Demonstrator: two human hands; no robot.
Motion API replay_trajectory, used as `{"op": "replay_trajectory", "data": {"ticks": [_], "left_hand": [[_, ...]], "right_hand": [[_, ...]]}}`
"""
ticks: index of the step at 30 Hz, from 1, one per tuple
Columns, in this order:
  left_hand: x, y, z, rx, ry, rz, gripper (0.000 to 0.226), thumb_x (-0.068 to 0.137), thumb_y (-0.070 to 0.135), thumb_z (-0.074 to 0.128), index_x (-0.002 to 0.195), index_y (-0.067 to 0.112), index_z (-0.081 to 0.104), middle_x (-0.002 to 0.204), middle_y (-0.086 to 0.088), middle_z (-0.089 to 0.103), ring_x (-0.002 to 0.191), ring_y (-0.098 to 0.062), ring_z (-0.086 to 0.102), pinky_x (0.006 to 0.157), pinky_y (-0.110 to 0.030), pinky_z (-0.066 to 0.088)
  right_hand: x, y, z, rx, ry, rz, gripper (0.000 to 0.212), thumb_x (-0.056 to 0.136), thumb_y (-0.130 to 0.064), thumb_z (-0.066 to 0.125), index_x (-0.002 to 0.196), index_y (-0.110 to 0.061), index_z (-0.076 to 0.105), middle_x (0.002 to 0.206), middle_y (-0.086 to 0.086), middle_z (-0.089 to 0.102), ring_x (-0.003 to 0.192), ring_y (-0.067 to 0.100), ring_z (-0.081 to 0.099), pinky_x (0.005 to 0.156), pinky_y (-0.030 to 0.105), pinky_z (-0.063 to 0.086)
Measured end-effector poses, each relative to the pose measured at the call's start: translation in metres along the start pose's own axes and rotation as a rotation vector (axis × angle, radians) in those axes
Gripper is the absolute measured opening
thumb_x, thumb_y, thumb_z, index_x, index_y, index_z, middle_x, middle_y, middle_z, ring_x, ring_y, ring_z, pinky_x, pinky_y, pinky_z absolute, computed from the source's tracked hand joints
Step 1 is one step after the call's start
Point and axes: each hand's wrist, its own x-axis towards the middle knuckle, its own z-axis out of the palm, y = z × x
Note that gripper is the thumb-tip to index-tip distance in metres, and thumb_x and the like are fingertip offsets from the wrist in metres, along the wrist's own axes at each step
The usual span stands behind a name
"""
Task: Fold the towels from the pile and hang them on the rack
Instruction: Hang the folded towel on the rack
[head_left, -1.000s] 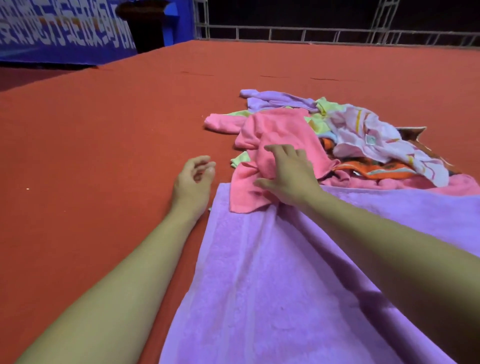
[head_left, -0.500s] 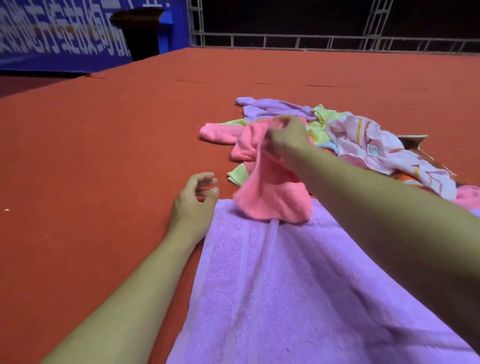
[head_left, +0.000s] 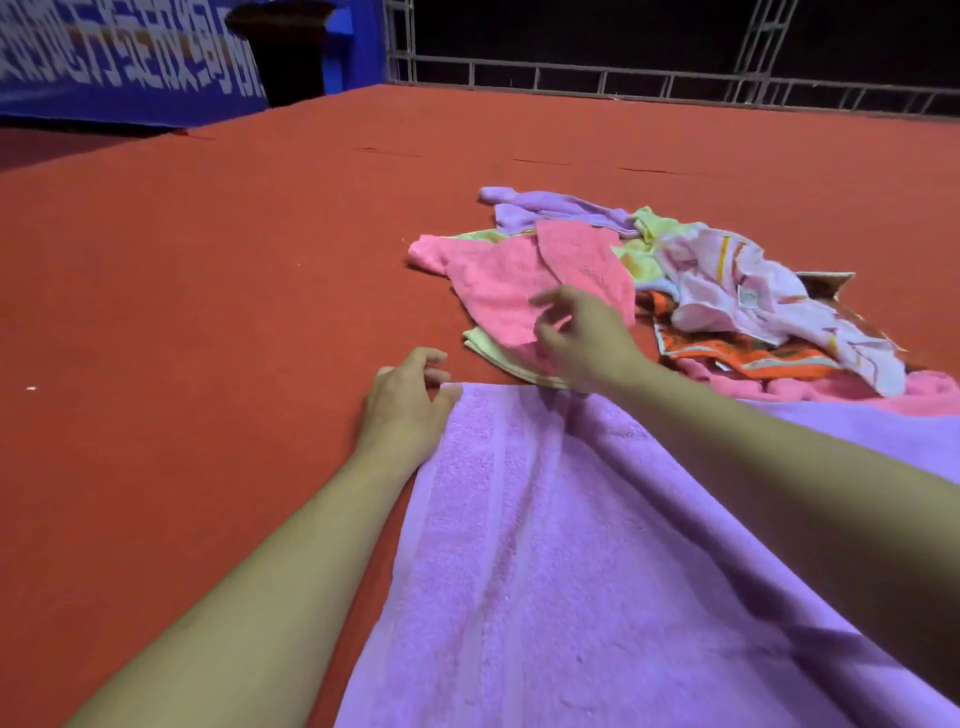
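Red carpet (head_left: 208, 312) covers the wide floor under us, with a blue banner (head_left: 104, 62) and a metal railing (head_left: 675, 83) at its far edge. Largest of our things is the purple towel (head_left: 571, 571), spread flat and running from the bottom of the view up to our hands. Beyond it lies the pile (head_left: 701, 291), a heap of pink, green, purple, orange and printed white cloths, with a pink towel (head_left: 504, 291) draped on its near left side.

Our left arm stretches forward along the purple towel's left edge; the left hand (head_left: 405, 405) rests at that towel's far left corner, fingers loosely curled with the tips at the hem, and we cannot say whether they pinch it. Our right arm crosses over the purple towel's far edge, and the right hand (head_left: 582, 338) hovers over the near part of the pink towel, fingers spread and relaxed, gripping nothing. The two hands sit near each other, the right farther forward.
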Motion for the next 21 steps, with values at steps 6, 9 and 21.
{"op": "replay_trajectory", "data": {"ticks": [6, 9, 21], "left_hand": [[-0.001, 0.004, -0.005, -0.147, 0.063, 0.072, 0.028, 0.085, 0.007, 0.069, 0.110, 0.021, 0.065, 0.082, 0.011, 0.063, 0.076, -0.011, 0.059, 0.077, -0.023, 0.048], [0.000, 0.004, -0.012, -0.269, 0.210, 0.009, 0.026, 0.087, 0.005, 0.067, 0.108, 0.020, 0.065, 0.081, 0.010, 0.061, 0.066, 0.001, 0.055, 0.063, -0.006, 0.042], [-0.012, 0.005, -0.028, -0.514, 0.262, -0.210, 0.034, 0.084, 0.005, 0.072, 0.113, 0.018, 0.061, 0.094, 0.009, 0.063, 0.078, -0.003, 0.058, 0.075, -0.016, 0.048]], "right_hand": [[-0.041, 0.014, 0.003, -0.230, -0.234, -0.126, 0.029, 0.087, -0.017, 0.063, 0.115, -0.024, 0.062, 0.099, -0.013, 0.067, 0.088, 0.016, 0.062, 0.077, 0.030, 0.046], [-0.041, 0.012, 0.008, -0.247, -0.213, -0.131, 0.032, 0.091, -0.021, 0.061, 0.122, -0.022, 0.059, 0.114, -0.005, 0.069, 0.102, 0.022, 0.062, 0.084, 0.035, 0.050], [-0.106, -0.033, -0.013, -0.267, -0.073, -0.146, 0.036, 0.090, -0.023, 0.063, 0.126, -0.020, 0.057, 0.113, -0.004, 0.061, 0.105, 0.022, 0.050, 0.091, 0.037, 0.042]]}}
